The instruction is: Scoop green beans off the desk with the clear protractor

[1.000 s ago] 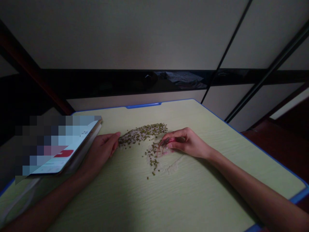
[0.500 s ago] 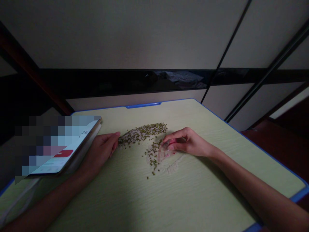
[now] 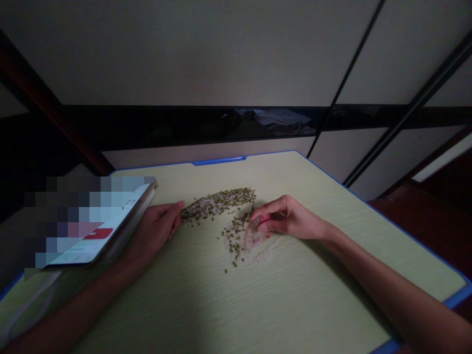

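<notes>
In the head view, my right hand [image 3: 282,216] pinches a clear, curved plastic protractor [image 3: 252,235] with pink-red marks. Its rounded edge stands against the table beside a small scatter of green mung beans [image 3: 234,243]. A thin patch of pale grains, like rice [image 3: 262,255], lies just below the protractor. Behind this is a longer heap of mung beans mixed with pale grains [image 3: 221,200]. My left hand [image 3: 162,221] rests closed at the heap's left end, thumb along the curled fingers; whatever may be inside them is hidden.
A tablet or phone with a lit screen [image 3: 99,233] leans at the left, and a white cable [image 3: 35,300] runs below it. The pale table [image 3: 313,305] has a blue rim and a blue handle [image 3: 220,161] at its far edge. Cabinet panels [image 3: 191,54] stand behind.
My right hand has turned and shifted the protractor slightly to the right, away from the small bean scatter. The left hand stays in place.
</notes>
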A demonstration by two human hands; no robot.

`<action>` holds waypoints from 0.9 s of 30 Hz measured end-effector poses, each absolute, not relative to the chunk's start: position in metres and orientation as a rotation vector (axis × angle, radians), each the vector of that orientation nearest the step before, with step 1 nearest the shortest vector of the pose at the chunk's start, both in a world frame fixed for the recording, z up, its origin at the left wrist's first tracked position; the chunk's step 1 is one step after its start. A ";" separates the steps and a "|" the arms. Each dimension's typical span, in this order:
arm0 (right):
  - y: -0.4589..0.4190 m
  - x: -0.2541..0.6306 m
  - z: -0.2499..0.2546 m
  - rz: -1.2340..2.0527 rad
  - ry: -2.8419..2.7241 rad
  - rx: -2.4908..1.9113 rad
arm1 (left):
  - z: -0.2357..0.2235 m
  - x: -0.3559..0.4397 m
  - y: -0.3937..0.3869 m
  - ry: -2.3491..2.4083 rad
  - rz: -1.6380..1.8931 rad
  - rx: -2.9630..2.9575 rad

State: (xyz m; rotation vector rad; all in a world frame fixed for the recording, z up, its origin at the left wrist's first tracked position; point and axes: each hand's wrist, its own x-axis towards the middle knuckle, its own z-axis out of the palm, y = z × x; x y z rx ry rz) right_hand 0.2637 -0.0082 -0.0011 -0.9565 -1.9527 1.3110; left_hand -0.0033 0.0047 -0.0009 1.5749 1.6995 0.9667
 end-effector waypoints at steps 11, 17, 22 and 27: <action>-0.009 0.261 -0.002 1.283 -1.946 -1.013 | -0.003 -0.004 0.004 1.684 0.974 1.588; -0.009 0.264 0.000 1.225 -1.950 -0.998 | -0.001 -0.004 0.003 1.683 0.965 1.580; -0.009 0.262 0.000 1.242 -1.927 -1.028 | 0.001 -0.002 0.003 1.691 0.984 1.563; -0.009 0.259 0.000 1.254 -1.917 -1.063 | 0.000 -0.002 0.003 1.690 0.988 1.564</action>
